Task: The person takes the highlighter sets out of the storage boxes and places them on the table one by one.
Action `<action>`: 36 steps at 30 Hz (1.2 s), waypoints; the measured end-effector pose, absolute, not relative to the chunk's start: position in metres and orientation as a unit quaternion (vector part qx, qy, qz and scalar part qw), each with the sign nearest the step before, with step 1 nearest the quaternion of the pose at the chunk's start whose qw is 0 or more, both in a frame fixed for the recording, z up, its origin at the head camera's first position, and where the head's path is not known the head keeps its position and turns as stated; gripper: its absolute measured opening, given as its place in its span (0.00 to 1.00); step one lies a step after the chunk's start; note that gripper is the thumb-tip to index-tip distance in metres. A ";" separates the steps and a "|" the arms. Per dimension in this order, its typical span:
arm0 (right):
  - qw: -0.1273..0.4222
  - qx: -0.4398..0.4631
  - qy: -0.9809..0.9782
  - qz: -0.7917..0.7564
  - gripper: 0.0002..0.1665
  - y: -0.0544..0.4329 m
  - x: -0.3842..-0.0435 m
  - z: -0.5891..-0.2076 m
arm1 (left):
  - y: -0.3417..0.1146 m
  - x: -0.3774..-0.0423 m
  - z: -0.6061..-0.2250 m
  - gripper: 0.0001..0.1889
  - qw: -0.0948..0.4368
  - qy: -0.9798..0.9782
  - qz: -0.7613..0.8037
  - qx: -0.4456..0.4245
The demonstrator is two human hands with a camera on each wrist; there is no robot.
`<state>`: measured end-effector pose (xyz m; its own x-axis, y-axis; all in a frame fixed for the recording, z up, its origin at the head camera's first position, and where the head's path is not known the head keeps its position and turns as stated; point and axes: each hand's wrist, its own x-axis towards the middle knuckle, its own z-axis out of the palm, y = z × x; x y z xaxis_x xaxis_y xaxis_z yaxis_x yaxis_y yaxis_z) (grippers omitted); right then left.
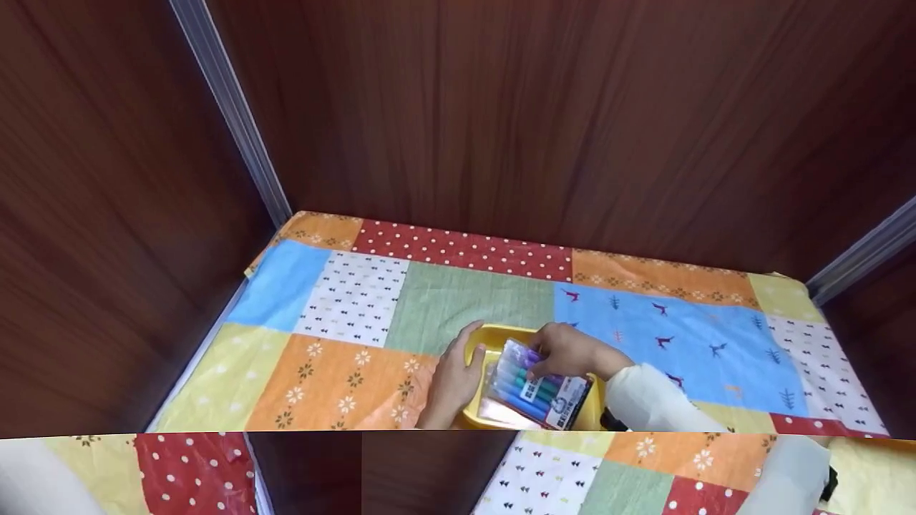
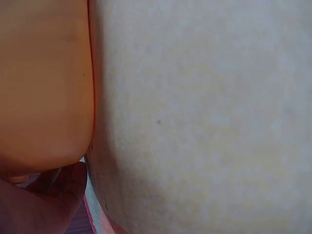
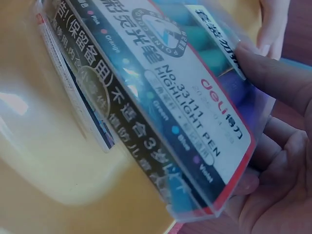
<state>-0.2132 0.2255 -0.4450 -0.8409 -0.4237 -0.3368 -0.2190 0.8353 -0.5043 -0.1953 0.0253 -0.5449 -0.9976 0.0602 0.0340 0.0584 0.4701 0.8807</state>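
A yellow plastic basin (image 1: 470, 413) sits at the near middle of the patchwork cloth. My left hand (image 1: 454, 375) grips its left side, thumb at the rim; in the left wrist view that hand (image 2: 46, 202) is partly hidden beneath the basin wall (image 2: 44, 87). A clear pack of highlighter pens (image 1: 533, 386) is tilted over the basin. My right hand (image 1: 569, 350) pinches its upper right side. In the right wrist view, my right thumb (image 3: 273, 73) lies on the highlighter pack (image 3: 195, 97), with fingers under its edge. Another thin, flat pack (image 3: 73, 83) lies lower in the basin.
The patchwork cloth (image 1: 472, 293) covers the surface, with some creases. Brown wood-grain panels (image 1: 501, 129) stand behind it and on both sides, joined by metal strips (image 1: 236, 107). A pale cloth (image 2: 204, 117) fills most of the left wrist view.
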 end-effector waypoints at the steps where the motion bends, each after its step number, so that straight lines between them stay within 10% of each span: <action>1: 0.220 -0.176 0.931 -0.234 0.08 0.226 -0.213 -0.445 | 0.026 -0.195 -0.545 0.23 -0.001 0.857 0.514 0.036; 36: 0.145 -0.150 0.930 -0.303 0.12 0.250 -0.199 -0.429 | 0.025 -0.196 -0.544 0.25 0.024 0.841 0.539 0.043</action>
<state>-0.1987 0.2500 -0.4290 -0.9126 -0.3677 -0.1789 -0.1919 0.7715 -0.6067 -0.1962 0.0247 -0.5442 -0.9952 0.0978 0.0060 0.0462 0.4146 0.9088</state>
